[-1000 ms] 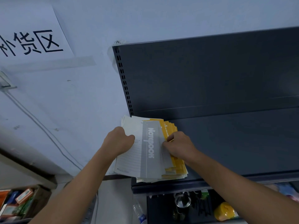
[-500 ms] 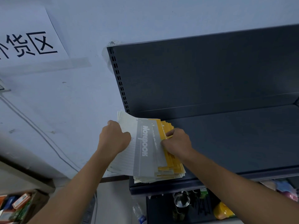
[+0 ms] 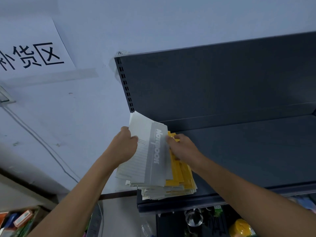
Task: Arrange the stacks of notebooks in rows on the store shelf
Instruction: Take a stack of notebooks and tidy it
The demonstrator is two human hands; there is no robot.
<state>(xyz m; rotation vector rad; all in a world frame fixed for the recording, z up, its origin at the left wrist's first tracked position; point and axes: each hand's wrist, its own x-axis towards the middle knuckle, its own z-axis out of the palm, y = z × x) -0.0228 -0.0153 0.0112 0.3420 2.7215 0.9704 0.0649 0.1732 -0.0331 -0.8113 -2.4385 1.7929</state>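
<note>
A stack of thin notebooks (image 3: 172, 189) lies at the left end of the dark shelf (image 3: 248, 151), its lower edges fanned out over the front lip. The top notebook (image 3: 154, 151) is white and grey with "Notebook" printed on it; yellow ones (image 3: 181, 173) show beneath it on the right. My left hand (image 3: 124, 148) grips the left edge of the white notebooks, which are tilted up on that side. My right hand (image 3: 183, 148) holds the right side of the stack, with its fingers curled over the yellow covers.
A white wall with a paper sign (image 3: 30, 53) stands left of the shelf's perforated upright (image 3: 125, 86). To the right, the shelf board is bare. Below it sit a glass item (image 3: 194, 218) and a yellow object (image 3: 241, 227). A box of packets (image 3: 18, 221) lies at bottom left.
My left hand has lifted the left edge of the white notebooks higher and further back, so they tilt more steeply. My right hand stays on the yellow ones.
</note>
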